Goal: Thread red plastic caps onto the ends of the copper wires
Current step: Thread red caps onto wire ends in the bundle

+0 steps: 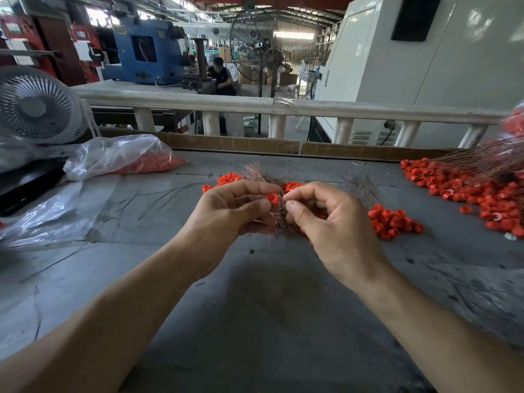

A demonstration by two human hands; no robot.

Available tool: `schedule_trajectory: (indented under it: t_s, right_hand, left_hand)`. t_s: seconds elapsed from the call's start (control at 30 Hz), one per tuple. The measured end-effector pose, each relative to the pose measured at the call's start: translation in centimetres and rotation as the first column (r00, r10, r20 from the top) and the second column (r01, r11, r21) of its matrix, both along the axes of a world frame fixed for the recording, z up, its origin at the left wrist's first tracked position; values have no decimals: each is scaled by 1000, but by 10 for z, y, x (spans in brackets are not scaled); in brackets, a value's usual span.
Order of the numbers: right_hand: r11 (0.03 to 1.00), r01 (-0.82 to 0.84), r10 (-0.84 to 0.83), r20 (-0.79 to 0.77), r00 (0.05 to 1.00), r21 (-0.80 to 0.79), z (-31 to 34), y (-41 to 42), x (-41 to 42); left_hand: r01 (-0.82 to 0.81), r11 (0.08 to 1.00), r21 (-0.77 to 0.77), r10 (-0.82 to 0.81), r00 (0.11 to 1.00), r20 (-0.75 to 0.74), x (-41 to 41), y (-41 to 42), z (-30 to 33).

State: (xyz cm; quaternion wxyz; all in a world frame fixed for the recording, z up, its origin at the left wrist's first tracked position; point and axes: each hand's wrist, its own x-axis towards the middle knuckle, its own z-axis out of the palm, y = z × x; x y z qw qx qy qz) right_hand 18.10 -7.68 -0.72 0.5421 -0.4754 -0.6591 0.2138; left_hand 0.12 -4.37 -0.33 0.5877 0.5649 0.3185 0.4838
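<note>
Pinching a red cap (272,198), left hand (226,212) meeting right hand (326,219), whose grip is pinching wires (279,215), over grey tabletop (255,321); factory hall behind.

We see one red cap (272,199) held up above the bench (255,321) middle, its open end showing, against a tuft of thin copper wires (256,173) fanning toward the far edge. Loose caps (392,221) lie heaped just right of it, and capped wires (467,177) spread near the right edge.
</note>
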Motion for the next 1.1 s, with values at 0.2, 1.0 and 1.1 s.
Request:
schedule_trajectory:
  t_s: [0.2,1.0,1.1]
  right_hand:
    - [1000,-7,7,7,1000,6,-1,2,-1]
    - [1000,-7,7,52,999,-7,-2,1,1]
    - [1000,11,-11,39,999,-5,-3,2,1]
  left_hand:
    - [54,998,-27,-53,998,32,0,0,0]
    - [-10,991,133,24,994,-105,0,3,-5]
    - [3,994,112,8,996,-94,-1,3,-6]
